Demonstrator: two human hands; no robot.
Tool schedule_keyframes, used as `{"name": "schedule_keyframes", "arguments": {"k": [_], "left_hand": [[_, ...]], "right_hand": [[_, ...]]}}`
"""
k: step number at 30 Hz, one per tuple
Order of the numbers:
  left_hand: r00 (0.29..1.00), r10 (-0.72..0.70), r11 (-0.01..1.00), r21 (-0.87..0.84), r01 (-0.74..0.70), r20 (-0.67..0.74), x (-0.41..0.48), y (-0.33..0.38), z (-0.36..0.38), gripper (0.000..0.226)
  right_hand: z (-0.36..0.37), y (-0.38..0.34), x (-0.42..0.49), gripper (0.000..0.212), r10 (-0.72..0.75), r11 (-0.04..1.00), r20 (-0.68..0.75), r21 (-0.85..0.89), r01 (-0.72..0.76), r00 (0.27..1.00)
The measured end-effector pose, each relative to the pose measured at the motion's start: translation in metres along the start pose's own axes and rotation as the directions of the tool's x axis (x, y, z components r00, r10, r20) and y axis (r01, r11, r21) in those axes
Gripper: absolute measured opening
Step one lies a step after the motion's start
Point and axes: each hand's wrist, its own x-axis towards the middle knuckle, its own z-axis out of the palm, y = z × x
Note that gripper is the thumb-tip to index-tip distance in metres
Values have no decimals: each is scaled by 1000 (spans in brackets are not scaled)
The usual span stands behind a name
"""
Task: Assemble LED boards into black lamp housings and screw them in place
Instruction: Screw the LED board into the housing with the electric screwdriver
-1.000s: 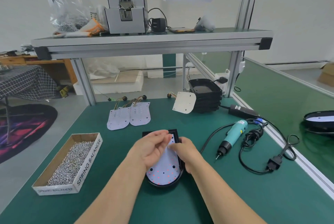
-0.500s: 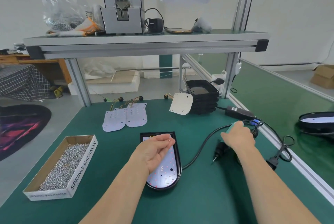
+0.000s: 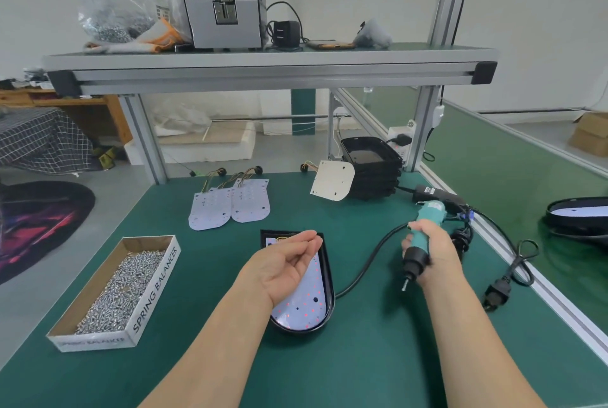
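Spreading across the whole lower view, the green counter (image 3: 362, 358) carries everything, with a metal shelf (image 3: 263, 60) spanning above it at 12 o'clock. A grey machine (image 3: 223, 13) and a clear bag of screws (image 3: 115, 9) stand on that shelf. At 8 o'clock on the counter sits an open cardboard box (image 3: 154, 286) filled with loose screws. At 1 o'clock a stack of black housings (image 3: 371, 174) stands by the frame post, and a bare white board (image 3: 332, 180) leans tilted against its left side. At 11 o'clock two LED boards (image 3: 230, 207) lie flat side by side, their wires trailing toward the far edge.

In the middle lies the black lamp housing (image 3: 330, 289), rounded end toward the person, with an LED board (image 3: 306, 305) seated inside it. The left hand (image 3: 286, 263) hovers palm-up over the housing's upper half and hides that part of the board; its fingers curl loosely toward the thumb, and I cannot tell whether it cups anything. At 3 o'clock of the housing, well apart from the left, the right hand (image 3: 434, 253) grips a teal electric screwdriver (image 3: 424, 223), bit pointing down at 7 o'clock, off the counter. Its black cable (image 3: 371, 256) curves past the housing's right rim. A loose power plug (image 3: 496, 292) lies at 4 o'clock.
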Motion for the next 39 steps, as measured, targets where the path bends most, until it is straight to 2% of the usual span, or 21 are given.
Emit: {"name": "schedule_keyframes", "arguments": {"k": [2,5,10,12,15,17,21,29,39], "left_hand": [[1000,-12,1000,1,12,6,0,-2,0,20],[999,-37,999,15,37,6,0,-5,0,19],[995,-98,995,7,98,-28,1,-10,3,10],[992,-120,993,-11,120,-30,0,-11,2,15],[990,-137,990,-48,136,-16,0,-12,0,16],[991,-131,989,-74,131,2,-1,-12,-2,17],[991,-129,985,-107,132,35,-3,-13,-6,17],[993,-116,984,-132,116,10,-5,-15,-4,17],[994,-104,990,-99,101,-28,-5,-14,-1,12]], "right_hand": [[8,-1,-14,13,-48,989,84,143,35,995],[22,-5,-33,33,-64,974,234,227,9,970],[50,-11,-53,21,-125,955,343,295,19,931],[65,-11,-60,17,-150,953,319,297,52,936],[87,-8,-67,19,-226,938,138,299,177,964],[98,-6,-68,20,-297,912,40,308,271,954],[108,-1,-69,20,-407,882,-59,236,409,912],[109,6,-76,20,-495,852,-49,169,495,868],[111,3,-82,19,-502,846,-59,172,504,863]]}}
